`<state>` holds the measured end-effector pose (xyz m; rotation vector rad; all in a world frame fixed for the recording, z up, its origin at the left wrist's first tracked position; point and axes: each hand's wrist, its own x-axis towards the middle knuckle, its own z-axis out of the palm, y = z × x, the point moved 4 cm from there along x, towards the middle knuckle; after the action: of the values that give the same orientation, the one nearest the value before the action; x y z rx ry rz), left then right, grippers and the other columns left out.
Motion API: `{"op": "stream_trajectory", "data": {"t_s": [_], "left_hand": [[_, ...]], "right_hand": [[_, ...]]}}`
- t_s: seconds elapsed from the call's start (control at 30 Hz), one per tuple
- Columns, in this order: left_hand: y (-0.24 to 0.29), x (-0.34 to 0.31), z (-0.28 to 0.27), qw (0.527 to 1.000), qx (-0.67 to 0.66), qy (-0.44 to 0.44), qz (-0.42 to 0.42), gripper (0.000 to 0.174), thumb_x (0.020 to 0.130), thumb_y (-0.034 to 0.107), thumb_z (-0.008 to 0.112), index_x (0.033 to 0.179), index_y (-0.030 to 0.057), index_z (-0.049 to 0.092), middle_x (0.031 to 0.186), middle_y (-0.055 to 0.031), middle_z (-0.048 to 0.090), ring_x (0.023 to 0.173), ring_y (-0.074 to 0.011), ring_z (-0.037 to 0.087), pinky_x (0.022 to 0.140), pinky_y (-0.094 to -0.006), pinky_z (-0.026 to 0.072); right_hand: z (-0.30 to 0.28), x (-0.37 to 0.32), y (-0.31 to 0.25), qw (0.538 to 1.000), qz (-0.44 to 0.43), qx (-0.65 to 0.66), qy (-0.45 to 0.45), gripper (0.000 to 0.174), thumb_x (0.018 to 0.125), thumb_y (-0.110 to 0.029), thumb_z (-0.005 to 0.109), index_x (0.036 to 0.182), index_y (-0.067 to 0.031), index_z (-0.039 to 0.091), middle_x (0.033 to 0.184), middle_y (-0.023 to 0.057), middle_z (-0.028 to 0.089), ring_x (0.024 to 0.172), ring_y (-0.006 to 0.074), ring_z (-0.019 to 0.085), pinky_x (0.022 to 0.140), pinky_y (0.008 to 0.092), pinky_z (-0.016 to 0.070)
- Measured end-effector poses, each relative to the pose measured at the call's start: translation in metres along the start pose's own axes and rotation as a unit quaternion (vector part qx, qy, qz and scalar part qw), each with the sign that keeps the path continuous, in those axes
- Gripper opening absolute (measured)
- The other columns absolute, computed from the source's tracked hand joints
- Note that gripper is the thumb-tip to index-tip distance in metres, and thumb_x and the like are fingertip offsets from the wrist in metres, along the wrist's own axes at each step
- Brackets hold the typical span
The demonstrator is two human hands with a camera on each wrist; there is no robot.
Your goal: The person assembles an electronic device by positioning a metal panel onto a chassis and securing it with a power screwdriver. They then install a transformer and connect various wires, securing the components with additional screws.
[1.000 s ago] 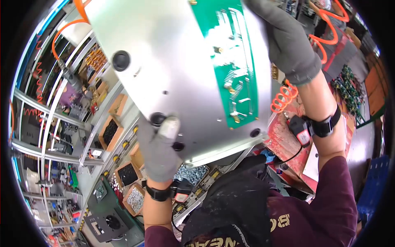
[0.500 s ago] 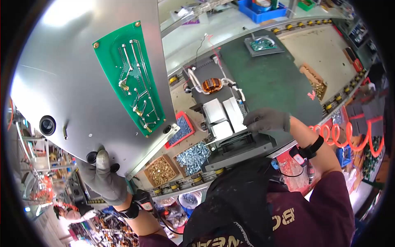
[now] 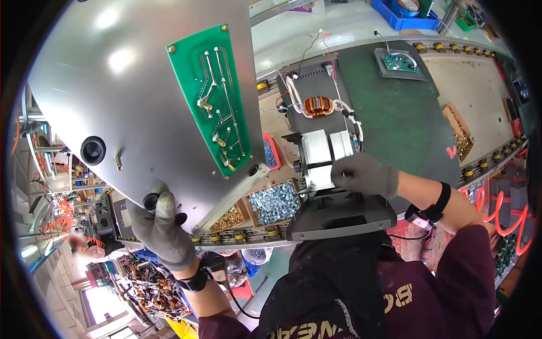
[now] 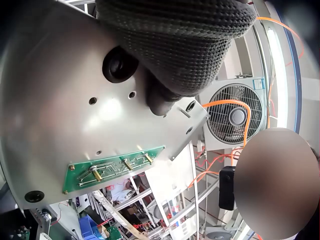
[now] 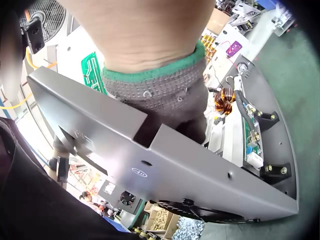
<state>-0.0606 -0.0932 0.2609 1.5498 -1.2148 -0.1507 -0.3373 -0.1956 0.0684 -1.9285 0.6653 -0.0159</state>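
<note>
A large sheet-metal panel (image 3: 132,101) is held up on the left side of the head view, with a green circuit board (image 3: 195,79) mounted on its face. My gloved left hand (image 3: 164,231) grips its lower edge, thumb on the face beside black grommets (image 3: 93,151). My gloved right hand (image 3: 367,175) is over an open grey metal chassis (image 3: 339,220), right at the white blocks (image 3: 316,147) inside it. In the right wrist view, the chassis wall (image 5: 100,120) hides the right fingertips, and I cannot tell whether they hold anything. A copper coil (image 3: 318,106) lies behind the blocks.
Boxes of silvery screws (image 3: 274,202) and brass parts (image 3: 228,218) stand between panel and chassis. A green mat (image 3: 389,113) lies to the right, with a small circuit board (image 3: 400,62) at its back. Rollers (image 3: 467,172) line the bench edge; an orange coiled hose (image 3: 505,214) hangs right.
My right hand has left the panel's upper edge and moved to the chassis. The panel has swung to the left in my left hand. The head view has turned toward the bench.
</note>
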Motion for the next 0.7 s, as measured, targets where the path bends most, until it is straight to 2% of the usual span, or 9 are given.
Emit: {"op": "stream_trajectory", "data": {"t_s": [0.07,0.1,0.13,0.2,0.33,0.43,0.47,0.53,0.7], "left_hand": [[-0.007,-0.001,0.0,0.999,-0.016,-0.018,-0.02,0.047,0.088,0.028,0.062,0.119,-0.0059,0.05,0.104,-0.009,0.059,0.093,-0.0163,0.055,0.085,-0.0288,0.0417],[-0.007,0.0,0.001,1.0,-0.02,-0.016,-0.016,0.047,0.088,0.028,0.062,0.119,-0.0059,0.05,0.104,-0.009,0.059,0.093,-0.0163,0.055,0.085,-0.0288,0.0417],[-0.009,0.001,0.004,0.999,-0.021,-0.028,-0.034,0.047,0.088,0.028,0.062,0.119,-0.0059,0.05,0.104,-0.0091,0.06,0.093,-0.0165,0.055,0.086,-0.029,0.0419],[-0.01,0.006,0.017,0.998,-0.04,-0.046,-0.03,0.045,0.089,0.026,0.06,0.119,-0.0062,0.05,0.104,-0.0098,0.06,0.094,-0.0167,0.056,0.086,-0.0286,0.0423],[-0.028,0.015,0.041,0.984,-0.126,-0.112,-0.064,0.043,0.092,0.022,0.055,0.122,-0.0068,0.047,0.106,-0.0118,0.06,0.094,-0.0172,0.056,0.085,-0.03,0.0431],[-0.04,0.017,0.069,0.959,-0.234,-0.105,-0.12,0.045,0.093,0.024,0.053,0.125,-0.0062,0.044,0.109,-0.0124,0.059,0.096,-0.019,0.058,0.088,-0.0315,0.0441],[-0.049,0.015,0.075,0.963,-0.219,-0.106,-0.117,0.043,0.094,0.025,0.051,0.126,-0.0044,0.044,0.112,-0.012,0.059,0.098,-0.0198,0.06,0.089,-0.0313,0.0463],[-0.06,0.008,0.093,0.897,-0.376,-0.097,-0.211,0.043,0.093,0.02,0.052,0.127,-0.0044,0.042,0.112,-0.0141,0.059,0.101,-0.0218,0.06,0.087,-0.0327,0.0494],[-0.073,-0.001,0.115,0.872,-0.401,-0.121,-0.252,0.045,0.094,0.024,0.052,0.129,-0.001,0.04,0.113,-0.0154,0.059,0.098,-0.0242,0.064,0.082,-0.0342,0.0556]], "right_hand": [[-0.022,-0.001,0.006,0.964,0.024,0.24,0.108,0.017,0.087,-0.019,0.057,0.094,-0.0047,0.064,0.083,0.0037,0.064,0.069,0.0137,0.057,0.063,0.0288,0.0468],[-0.035,-0.007,-0.002,0.957,0.004,0.252,0.142,0.017,0.091,-0.016,0.053,0.096,-0.003,0.062,0.082,0.0002,0.062,0.062,0.0072,0.049,0.058,0.024,0.0429],[-0.044,-0.012,-0.011,0.958,0.0,0.247,0.147,0.017,0.091,-0.016,0.053,0.096,-0.003,0.062,0.082,0.0002,0.062,0.062,0.0072,0.049,0.058,0.024,0.0429],[-0.062,-0.021,-0.021,0.906,-0.003,0.364,0.218,0.017,0.092,-0.014,0.052,0.1,-0.0016,0.06,0.08,0.0019,0.06,0.059,0.006,0.046,0.054,0.0225,0.0407],[-0.077,-0.039,-0.04,0.903,-0.054,0.326,0.275,0.018,0.092,-0.011,0.052,0.105,0.0002,0.059,0.074,0.0,0.055,0.061,0.0049,0.047,0.053,0.0212,0.0398],[-0.062,-0.035,-0.004,0.915,-0.006,0.246,0.321,0.019,0.091,-0.009,0.052,0.105,0.0004,0.06,0.072,-0.0003,0.053,0.061,0.0051,0.046,0.053,0.0221,0.0395],[-0.058,-0.034,-0.002,0.913,-0.004,0.244,0.326,0.019,0.091,-0.009,0.052,0.105,0.0004,0.06,0.072,-0.0003,0.053,0.061,0.0051,0.046,0.053,0.0221,0.0395],[-0.038,-0.028,-0.001,0.9,0.061,0.371,0.222,0.019,0.089,-0.009,0.053,0.104,-0.0001,0.061,0.07,-0.0003,0.052,0.061,0.0053,0.046,0.053,0.0229,0.0386],[-0.037,-0.021,-0.022,0.875,0.022,0.443,0.196,0.031,0.086,-0.019,0.057,0.109,0.0011,0.061,0.063,-0.004,0.047,0.049,0.004,0.038,0.044,0.0202,0.0278]]}}
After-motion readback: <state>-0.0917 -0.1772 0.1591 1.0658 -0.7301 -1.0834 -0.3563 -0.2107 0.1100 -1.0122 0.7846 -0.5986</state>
